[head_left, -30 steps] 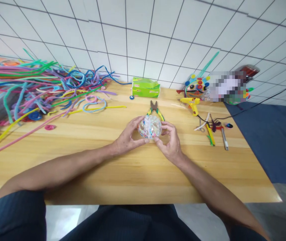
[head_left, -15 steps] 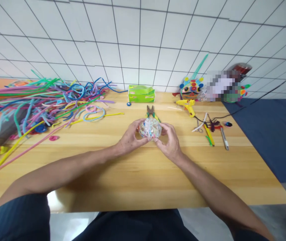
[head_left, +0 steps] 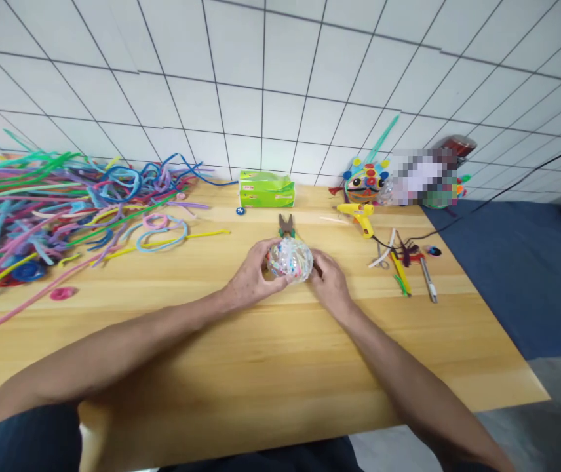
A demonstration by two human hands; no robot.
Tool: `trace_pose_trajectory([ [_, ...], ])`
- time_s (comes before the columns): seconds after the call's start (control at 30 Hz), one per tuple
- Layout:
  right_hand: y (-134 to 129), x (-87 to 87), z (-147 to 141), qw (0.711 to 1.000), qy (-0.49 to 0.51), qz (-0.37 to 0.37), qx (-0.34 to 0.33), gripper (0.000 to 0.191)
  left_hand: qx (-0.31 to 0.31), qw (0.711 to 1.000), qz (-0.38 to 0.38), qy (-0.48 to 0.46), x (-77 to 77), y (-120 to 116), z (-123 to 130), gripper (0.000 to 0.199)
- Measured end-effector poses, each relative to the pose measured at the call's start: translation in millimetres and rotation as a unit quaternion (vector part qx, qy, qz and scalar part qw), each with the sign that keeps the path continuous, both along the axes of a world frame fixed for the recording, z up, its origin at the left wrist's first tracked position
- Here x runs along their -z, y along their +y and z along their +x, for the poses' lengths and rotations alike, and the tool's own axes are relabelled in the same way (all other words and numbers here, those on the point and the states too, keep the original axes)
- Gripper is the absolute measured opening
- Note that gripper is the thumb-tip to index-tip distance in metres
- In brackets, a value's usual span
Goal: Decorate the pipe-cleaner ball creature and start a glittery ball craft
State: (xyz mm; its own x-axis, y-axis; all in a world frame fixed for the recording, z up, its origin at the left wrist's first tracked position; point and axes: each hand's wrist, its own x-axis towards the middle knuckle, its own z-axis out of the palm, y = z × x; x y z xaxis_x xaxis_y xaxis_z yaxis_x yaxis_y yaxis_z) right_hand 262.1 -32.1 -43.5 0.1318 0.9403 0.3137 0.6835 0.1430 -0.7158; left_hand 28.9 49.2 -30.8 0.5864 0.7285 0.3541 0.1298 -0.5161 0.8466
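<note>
A clear, rounded ball with multicoloured bits (head_left: 290, 260) is between my two hands above the wooden table. My left hand (head_left: 257, 274) grips its left side, thumb along the lower front and fingers curled around the far side. My right hand (head_left: 329, 280) is closed against the right side, its fingertips partly hidden behind the ball. Just beyond it lie pliers (head_left: 286, 224) with dark jaws pointing away; their handles are mostly covered by the ball.
Pipe cleaners (head_left: 78, 196) are heaped at the left. A green tissue pack (head_left: 267, 190) lies by the tiled wall. To the right are a yellow glue gun (head_left: 359, 215), a decorated face craft (head_left: 366, 182), a yellow cutter (head_left: 401, 273) and a grey pen-like tool (head_left: 428, 280).
The view has turned, so the table's things appear farther left. My right thumb has shifted from the ball's front to its right side; the left hand keeps its grip.
</note>
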Motion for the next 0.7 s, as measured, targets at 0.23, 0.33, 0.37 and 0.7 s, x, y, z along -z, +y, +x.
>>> trace_pose_trajectory([
  [0.23, -7.1, 10.7, -9.6, 0.999, 0.019, -0.012, 0.042, 0.056, -0.003, 0.999, 0.031, 0.019, -4.3, 3.2, -6.5, 0.072],
  [0.33, -7.7, 9.4, -16.5, 1.0, 0.013, -0.017, 0.018, 0.059, -0.004, 0.999, 0.026, 0.03, -6.0, 5.2, -10.2, 0.071],
  [0.37, -7.3, 8.0, -18.5, 1.0, 0.006, -0.016, 0.014, 0.059, -0.002, 0.999, 0.022, 0.033, -6.7, 5.9, -11.1, 0.071],
  [0.7, -9.3, -7.1, -19.7, 0.986, -0.167, -0.014, 0.012, 0.01, -0.03, 0.999, 0.003, 0.038, -9.9, 4.3, -14.2, 0.073],
])
